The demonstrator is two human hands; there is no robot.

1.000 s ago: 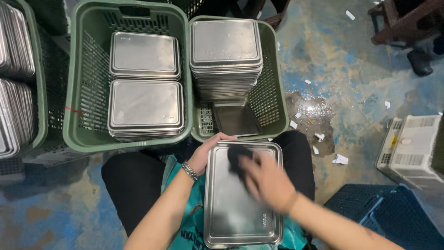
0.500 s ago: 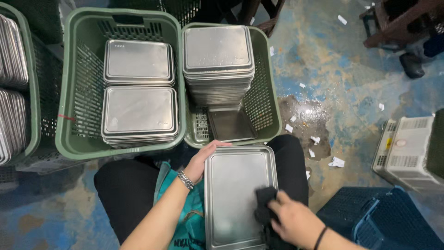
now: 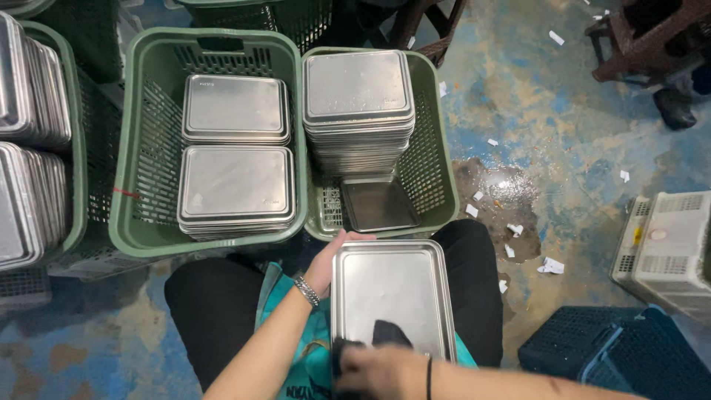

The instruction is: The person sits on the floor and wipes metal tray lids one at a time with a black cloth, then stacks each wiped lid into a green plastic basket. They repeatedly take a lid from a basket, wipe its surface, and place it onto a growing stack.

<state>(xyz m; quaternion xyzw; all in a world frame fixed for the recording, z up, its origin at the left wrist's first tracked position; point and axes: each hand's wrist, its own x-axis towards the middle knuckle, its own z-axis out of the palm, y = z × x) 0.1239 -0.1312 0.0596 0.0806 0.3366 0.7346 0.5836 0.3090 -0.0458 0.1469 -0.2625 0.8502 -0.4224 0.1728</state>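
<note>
A rectangular steel tray (image 3: 392,296) lies on my lap, its flat side up. My left hand (image 3: 331,261) grips its far left corner, a metal bracelet on the wrist. My right hand (image 3: 378,370) presses a dark cloth (image 3: 385,335) against the tray's near left part, at the bottom of the view. Right in front of my knees stand two green plastic baskets: the left basket (image 3: 137,148) holds two low stacks of steel trays (image 3: 235,181), the right basket (image 3: 433,159) holds a tall stack (image 3: 359,104) and a single tray (image 3: 378,204) on its bottom.
More green baskets with steel trays (image 3: 29,170) stand at the far left. A dark blue crate (image 3: 607,355) is at my right, a white crate (image 3: 666,244) beyond it. The floor is wet, stained concrete with paper scraps (image 3: 552,265). A brown stool (image 3: 644,37) is at the top right.
My right hand has swept the cloth from the tray's far part down its right side and across to the near left corner. The left hand stays on the far left corner.
</note>
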